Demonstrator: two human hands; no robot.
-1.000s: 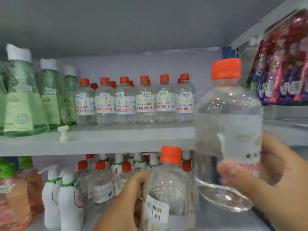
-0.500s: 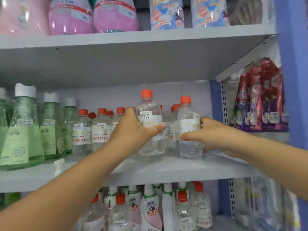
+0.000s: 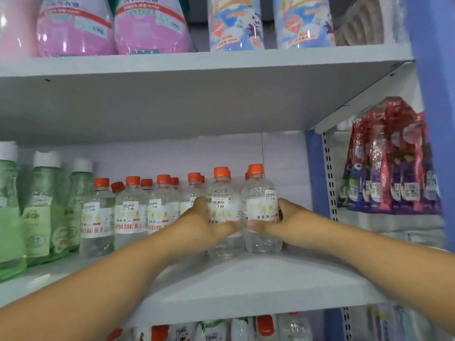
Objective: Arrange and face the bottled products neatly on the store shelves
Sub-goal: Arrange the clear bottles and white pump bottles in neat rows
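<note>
A grey store shelf (image 3: 246, 286) runs across the view, with a pale back wall behind it and another shelf overhead. The person's left hand (image 3: 197, 225) wraps its fingers and thumb around one clear orange-capped bottle (image 3: 222, 205); just right of it, touching, the right hand (image 3: 285, 217) grips a second bottle (image 3: 261, 205) from its right side. Both bottles stand upright at the right end of the front row, labels facing near. To the left stand four more front-row clear bottles (image 3: 130, 212), with further caps behind, then three green bottles (image 3: 41, 212) in view. Judged from here, pushing either held bottle back carelessly could topple the packed bottles behind, or twist its label off-face.
</note>
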